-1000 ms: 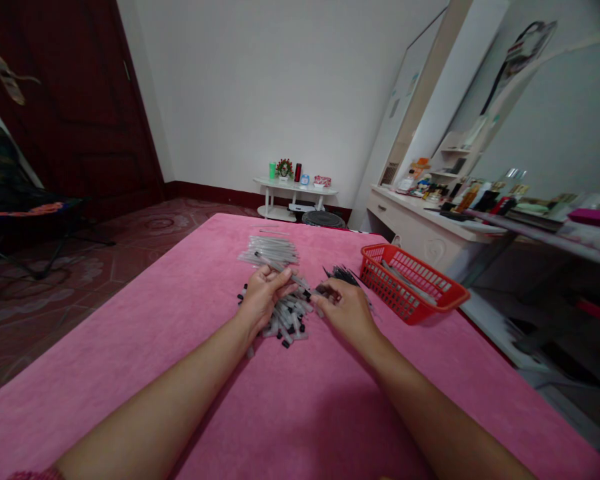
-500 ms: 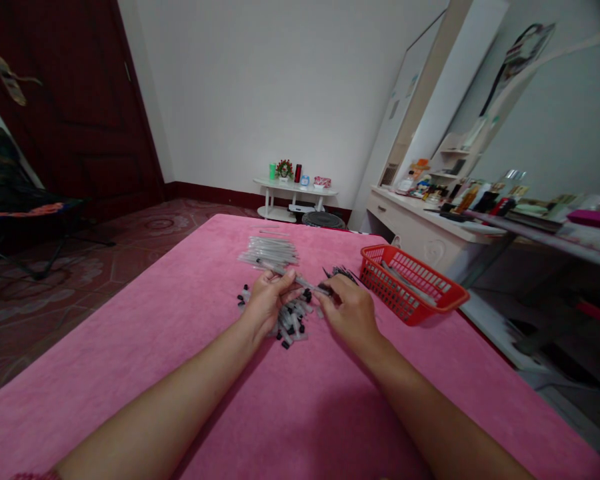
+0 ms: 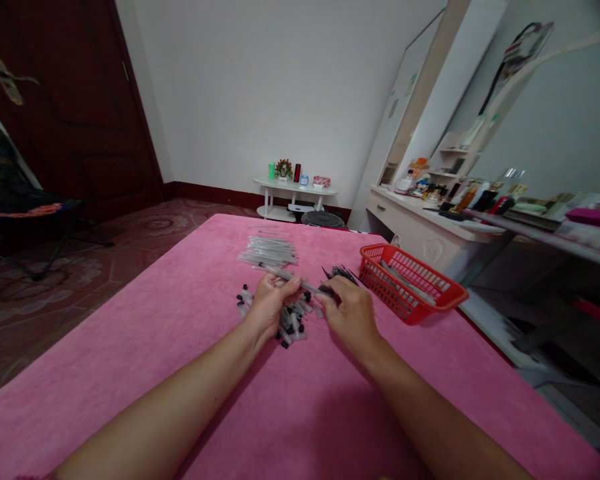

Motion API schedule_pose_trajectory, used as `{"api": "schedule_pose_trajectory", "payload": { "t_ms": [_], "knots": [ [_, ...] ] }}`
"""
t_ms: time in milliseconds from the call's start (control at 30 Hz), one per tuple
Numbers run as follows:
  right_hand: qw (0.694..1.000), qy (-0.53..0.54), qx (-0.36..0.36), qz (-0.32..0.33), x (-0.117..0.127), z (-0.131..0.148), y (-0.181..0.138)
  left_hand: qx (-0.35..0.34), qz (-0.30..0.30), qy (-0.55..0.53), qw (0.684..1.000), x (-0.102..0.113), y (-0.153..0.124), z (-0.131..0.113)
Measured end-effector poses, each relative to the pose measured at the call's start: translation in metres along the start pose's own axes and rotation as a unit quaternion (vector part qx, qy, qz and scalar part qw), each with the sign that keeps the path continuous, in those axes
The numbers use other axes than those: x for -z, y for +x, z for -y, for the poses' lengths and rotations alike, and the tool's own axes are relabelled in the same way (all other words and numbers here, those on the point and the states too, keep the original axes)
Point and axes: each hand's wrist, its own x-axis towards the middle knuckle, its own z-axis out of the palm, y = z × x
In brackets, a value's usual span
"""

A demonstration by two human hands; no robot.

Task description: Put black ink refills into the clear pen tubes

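Note:
Between my hands is a slim, clear-bodied pen point(image 3: 307, 287), slanting down to the right, its dark end showing beyond my left fingers. My left hand point(image 3: 267, 303) is closed around its middle, thumb on top. The fingers of my right hand point(image 3: 351, 308) pinch its right end and hide it. Below the pen lies a heap of clear pen caps with black ends point(image 3: 291, 325), partly covered by my left hand. Farther off is a stack of clear pen barrels point(image 3: 270, 251). Thin black pointed pieces point(image 3: 344, 272) lie just behind my right hand.
A red plastic basket point(image 3: 414, 313) with a few long pen-like pieces inside stands at the right on the pink-covered table point(image 3: 145, 327). Beyond the table are a low white stand point(image 3: 295, 188) and a dresser point(image 3: 425, 227) crowded with bottles. A folding chair point(image 3: 25, 193) is at the left.
The pen's left end shows more clearly past my left fingers, and my left thumb has shifted slightly right along it. My right hand keeps its pinch in nearly the same place.

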Motion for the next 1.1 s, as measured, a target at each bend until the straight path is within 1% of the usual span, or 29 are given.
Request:
{"api": "schedule_pose_trajectory", "payload": {
  "t_ms": [100, 167, 233, 300, 367, 467, 567, 600, 633, 667, 733, 767, 833, 900, 933, 1000, 1033, 1067, 1100],
  "knots": [
    [0.999, 0.028, -0.037, 0.003, -0.002, 0.002, 0.0, -0.015, 0.009, 0.002, 1.0, -0.001, -0.003, 0.001],
    [0.994, 0.074, -0.078, 0.018, -0.004, 0.0, 0.0, -0.027, 0.02, 0.009, 0.999, -0.001, -0.004, 0.0],
    [0.983, 0.133, -0.119, 0.049, -0.006, -0.004, 0.002, -0.035, 0.026, 0.016, 0.999, 0.0, -0.004, 0.0],
    [0.969, 0.18, -0.141, 0.094, -0.007, -0.007, 0.004, -0.031, 0.029, 0.024, 0.999, 0.0, -0.004, 0.001],
    [0.962, 0.194, -0.135, 0.135, -0.004, -0.006, 0.007, -0.022, 0.045, 0.037, 0.998, -0.001, -0.005, 0.002],
    [0.97, 0.154, -0.101, 0.16, 0.002, -0.003, 0.01, -0.025, 0.082, 0.057, 0.995, -0.006, -0.007, 0.003],
    [0.98, 0.095, -0.076, 0.157, 0.011, -0.004, 0.014, -0.051, 0.112, 0.1, 0.987, -0.01, -0.007, 0.0],
    [0.983, 0.083, -0.076, 0.148, 0.014, -0.007, 0.016, -0.066, 0.116, 0.122, 0.983, -0.01, -0.005, -0.003],
    [0.986, 0.071, -0.079, 0.131, 0.019, -0.011, 0.019, -0.089, 0.107, 0.143, 0.98, -0.008, -0.002, -0.007],
    [0.989, 0.057, -0.087, 0.104, 0.026, -0.016, 0.022, -0.113, 0.094, 0.163, 0.976, -0.005, 0.002, -0.011],
    [0.995, 0.003, -0.101, 0.02, 0.042, -0.031, 0.027, -0.15, 0.041, 0.2, 0.967, 0.008, 0.013, -0.019],
    [0.992, -0.045, -0.113, -0.035, 0.052, -0.039, 0.03, -0.172, 0.006, 0.228, 0.958, 0.018, 0.02, -0.023],
    [0.97, -0.164, -0.15, -0.101, 0.073, -0.057, 0.033, -0.214, -0.06, 0.29, 0.931, 0.041, 0.035, -0.028],
    [0.937, -0.268, -0.201, -0.101, 0.094, -0.075, 0.034, -0.228, -0.094, 0.342, 0.907, 0.068, 0.049, -0.029],
    [0.922, -0.305, -0.222, -0.087, 0.102, -0.083, 0.033, -0.228, -0.111, 0.358, 0.898, 0.08, 0.055, -0.028],
    [0.9, -0.348, -0.252, -0.066, 0.114, -0.095, 0.033, -0.216, -0.127, 0.373, 0.893, 0.098, 0.063, -0.025],
    [0.898, -0.356, -0.25, -0.066, 0.116, -0.098, 0.033, -0.202, -0.123, 0.376, 0.896, 0.103, 0.066, -0.022],
    [0.903, -0.351, -0.238, -0.072, 0.115, -0.098, 0.033, -0.192, -0.112, 0.375, 0.9, 0.106, 0.067, -0.019],
    [0.914, -0.335, -0.215, -0.082, 0.113, -0.097, 0.033, -0.186, -0.093, 0.38, 0.901, 0.108, 0.068, -0.016]
  ]
}}
